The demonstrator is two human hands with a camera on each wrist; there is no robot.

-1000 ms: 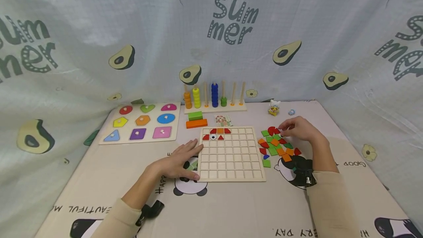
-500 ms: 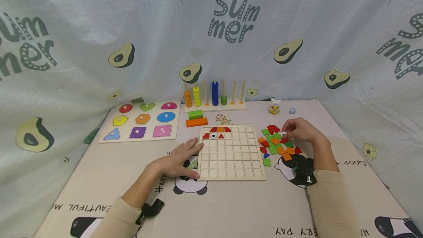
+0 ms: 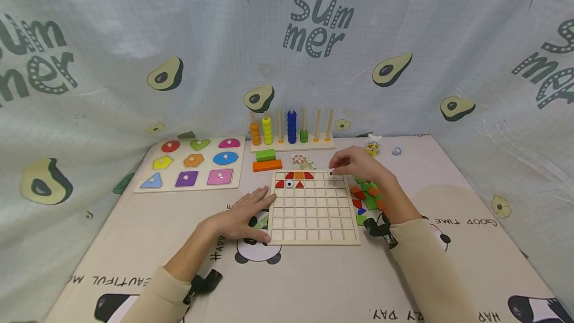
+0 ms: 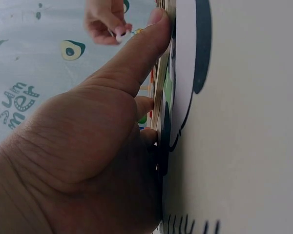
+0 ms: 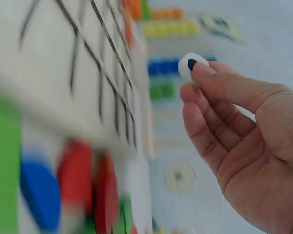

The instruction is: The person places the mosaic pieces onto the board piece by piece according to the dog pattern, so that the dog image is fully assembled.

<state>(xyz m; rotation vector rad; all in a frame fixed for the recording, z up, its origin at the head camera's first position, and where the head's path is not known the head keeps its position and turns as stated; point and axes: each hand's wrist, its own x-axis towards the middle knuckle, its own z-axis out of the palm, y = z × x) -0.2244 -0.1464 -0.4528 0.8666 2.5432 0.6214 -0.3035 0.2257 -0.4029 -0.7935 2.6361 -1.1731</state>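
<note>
My right hand (image 3: 358,164) is over the far right corner of the wooden grid board (image 3: 311,213). Between thumb and fingers it pinches a round white eye piece (image 5: 186,69) with a black pupil. My left hand (image 3: 244,217) lies with straight fingers along the board's left edge, thumb at the near left corner. In the board's far left cells sit red quarter-circle pieces (image 3: 309,176), an orange square (image 3: 299,176), another eye piece (image 3: 289,184) and a red triangle (image 3: 299,185). Right of the board is a pile of loose green, orange, red and blue pieces (image 3: 370,203), partly hidden by my right forearm.
Behind the board lie a picture card (image 3: 303,162), an orange block (image 3: 267,165) and a green block (image 3: 265,154). A peg stand with coloured beads (image 3: 292,128) backs them. At the left is a knobbed shape puzzle (image 3: 208,166); a small figurine (image 3: 372,144) stands back right.
My right hand has picked the eye piece out of the loose pieces and carried it left to the board's far right corner. My left hand stays in place.
</note>
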